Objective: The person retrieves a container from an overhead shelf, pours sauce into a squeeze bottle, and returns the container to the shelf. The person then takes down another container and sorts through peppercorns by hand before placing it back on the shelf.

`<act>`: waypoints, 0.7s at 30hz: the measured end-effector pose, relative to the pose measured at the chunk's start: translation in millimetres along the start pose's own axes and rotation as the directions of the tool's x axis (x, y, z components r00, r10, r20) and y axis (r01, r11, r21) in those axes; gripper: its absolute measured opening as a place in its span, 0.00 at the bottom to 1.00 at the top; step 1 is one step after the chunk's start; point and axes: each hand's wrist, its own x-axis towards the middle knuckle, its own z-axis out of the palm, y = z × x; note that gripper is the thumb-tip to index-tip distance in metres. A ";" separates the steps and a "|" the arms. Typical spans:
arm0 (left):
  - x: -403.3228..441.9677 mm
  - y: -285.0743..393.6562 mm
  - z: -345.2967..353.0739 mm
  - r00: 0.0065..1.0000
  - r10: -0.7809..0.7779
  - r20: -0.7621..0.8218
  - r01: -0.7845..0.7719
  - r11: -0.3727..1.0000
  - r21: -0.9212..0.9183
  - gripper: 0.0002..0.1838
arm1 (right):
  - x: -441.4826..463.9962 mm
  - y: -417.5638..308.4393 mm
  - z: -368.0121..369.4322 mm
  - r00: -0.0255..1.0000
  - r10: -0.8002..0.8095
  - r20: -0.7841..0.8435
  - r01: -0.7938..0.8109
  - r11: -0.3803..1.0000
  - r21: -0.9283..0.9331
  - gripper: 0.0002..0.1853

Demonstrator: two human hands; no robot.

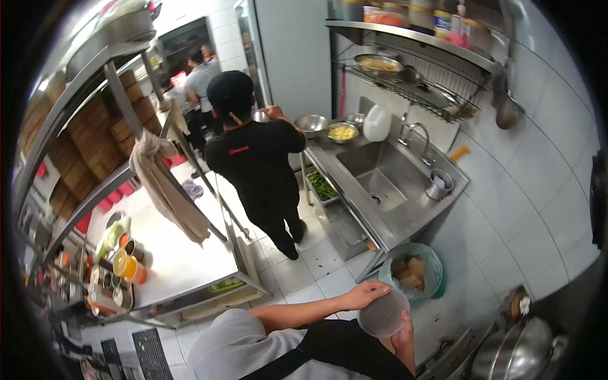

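Note:
A round translucent container (383, 313) is held between my two hands, close to my dark apron at the bottom of the view. My left hand (365, 295) grips its upper left rim, the forearm stretched across from the left. On the lower right side, my right hand (403, 334) has its fingers closed round the edge. Just beyond the container stands a bin (436, 277) with a clear greenish liner and brown pieces inside.
A person in black (253, 158) stands ahead beside the sink counter (411, 225). The steel sink (383, 180) is at the right, and a white worktable (183, 253) at the left. Metal pots (516, 354) sit at the lower right.

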 end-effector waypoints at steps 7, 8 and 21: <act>45.0 -14.4 -1.1 0.993 -0.090 -0.072 0.084 0.994 -0.074 0.27 | 50.9 -30.0 -21.0 0.999 0.019 0.048 -0.021 0.999 0.029 0.32; 48.3 -21.5 -3.5 0.992 -0.104 -0.070 0.096 0.990 -0.105 0.30 | 59.4 -34.5 -20.8 0.999 0.042 0.027 -0.043 0.998 0.040 0.33; 116.7 44.5 -65.7 0.953 0.300 -0.033 -0.300 0.954 0.016 0.56 | 178.5 -96.8 16.0 1.000 0.013 0.023 -0.016 0.990 0.142 0.36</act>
